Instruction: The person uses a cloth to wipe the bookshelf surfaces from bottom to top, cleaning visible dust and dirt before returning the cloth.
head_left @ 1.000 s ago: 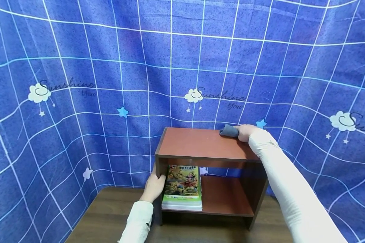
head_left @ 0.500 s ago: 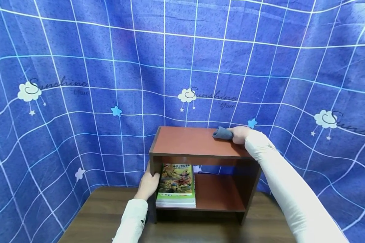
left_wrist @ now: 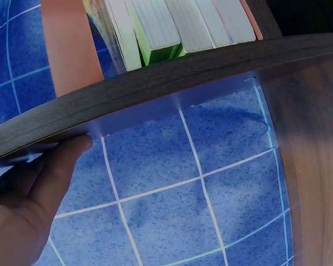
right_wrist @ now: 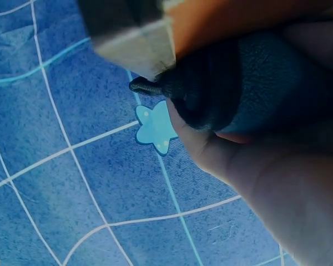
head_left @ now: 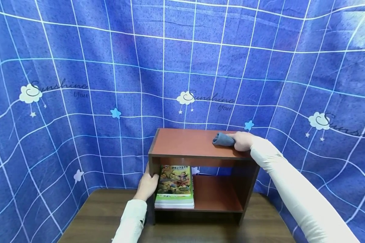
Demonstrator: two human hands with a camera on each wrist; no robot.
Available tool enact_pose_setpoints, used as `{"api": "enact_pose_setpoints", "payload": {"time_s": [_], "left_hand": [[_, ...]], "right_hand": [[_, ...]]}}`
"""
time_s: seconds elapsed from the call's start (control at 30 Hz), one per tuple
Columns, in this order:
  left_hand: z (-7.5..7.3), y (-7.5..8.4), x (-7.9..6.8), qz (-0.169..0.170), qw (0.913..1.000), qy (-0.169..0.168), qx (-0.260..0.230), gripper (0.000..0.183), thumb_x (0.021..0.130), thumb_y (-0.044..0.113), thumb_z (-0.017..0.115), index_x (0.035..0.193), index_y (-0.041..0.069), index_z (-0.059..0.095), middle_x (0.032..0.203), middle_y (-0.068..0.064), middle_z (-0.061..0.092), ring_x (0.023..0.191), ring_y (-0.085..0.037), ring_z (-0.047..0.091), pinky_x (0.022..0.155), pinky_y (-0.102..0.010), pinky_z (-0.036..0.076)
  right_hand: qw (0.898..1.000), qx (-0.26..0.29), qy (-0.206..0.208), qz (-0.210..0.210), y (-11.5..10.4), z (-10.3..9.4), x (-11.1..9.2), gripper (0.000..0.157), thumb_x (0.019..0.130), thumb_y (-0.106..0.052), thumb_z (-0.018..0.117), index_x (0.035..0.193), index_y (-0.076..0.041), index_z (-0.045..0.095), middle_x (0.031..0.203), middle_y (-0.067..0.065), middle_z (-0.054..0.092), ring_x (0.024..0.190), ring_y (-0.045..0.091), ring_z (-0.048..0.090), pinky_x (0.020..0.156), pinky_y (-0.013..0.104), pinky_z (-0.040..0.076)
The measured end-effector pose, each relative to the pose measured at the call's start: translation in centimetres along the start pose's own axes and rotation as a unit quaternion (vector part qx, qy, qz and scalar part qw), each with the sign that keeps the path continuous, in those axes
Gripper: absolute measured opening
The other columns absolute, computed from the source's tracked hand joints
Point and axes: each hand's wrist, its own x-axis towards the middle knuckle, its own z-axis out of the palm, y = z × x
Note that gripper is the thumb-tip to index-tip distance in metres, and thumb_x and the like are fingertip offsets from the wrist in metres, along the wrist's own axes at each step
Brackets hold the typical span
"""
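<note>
Your right hand (head_left: 243,141) has its fingers closed around a dark blue-grey cloth (head_left: 223,139), which is bunched in the grip and sticks out to the left beyond the fingers. In the right wrist view, the thumb lies against it. The cloth is at the right part of the shelf unit's (head_left: 185,141) reddish top board. Your left hand (head_left: 148,184) grips the unit's left side panel, well apart from the cloth. Just right of that panel, a stack of books (head_left: 174,182) lies on the lower board. The unit stands on a wooden table (head_left: 103,209), with a blue checked curtain (head_left: 109,67) on the far side.
</note>
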Motion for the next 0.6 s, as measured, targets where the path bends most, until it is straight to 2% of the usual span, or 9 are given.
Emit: {"api": "enact_pose_setpoints", "payload": {"time_s": [0.17,0.37,0.6], "left_hand": [[0.0,0.0,0.0,-0.003,1.0,-0.006,0.0,0.069,0.099,0.019,0.048,0.162,0.019,0.019,0.141,-0.031,0.051,0.125,-0.052,0.05,0.099,-0.065,0.039],[0.1,-0.1,0.1,-0.007,1.0,-0.004,-0.001,0.07,0.099,0.019,0.048,0.163,0.019,0.019,0.143,-0.031,0.049,0.127,-0.052,0.049,0.101,-0.065,0.038],[0.1,0.0,0.1,-0.003,0.9999,0.004,0.01,0.069,0.098,0.02,0.049,0.161,0.018,0.022,0.139,-0.032,0.052,0.124,-0.053,0.051,0.099,-0.065,0.04]], "right_hand": [[1.0,0.003,0.015,-0.006,-0.1,0.1,-1.0,0.063,0.077,0.003,0.054,0.138,-0.01,0.06,0.115,0.022,0.066,0.102,0.037,0.061,0.091,0.054,0.048],[0.999,0.008,0.029,-0.017,-0.4,0.3,-2.1,0.062,0.08,0.001,0.055,0.14,-0.012,0.059,0.12,0.022,0.066,0.105,0.039,0.061,0.092,0.056,0.047],[0.999,0.015,0.048,-0.012,-1.1,0.5,-4.0,0.066,0.077,0.004,0.056,0.14,-0.012,0.06,0.113,0.02,0.065,0.096,0.035,0.062,0.087,0.056,0.049]]}}
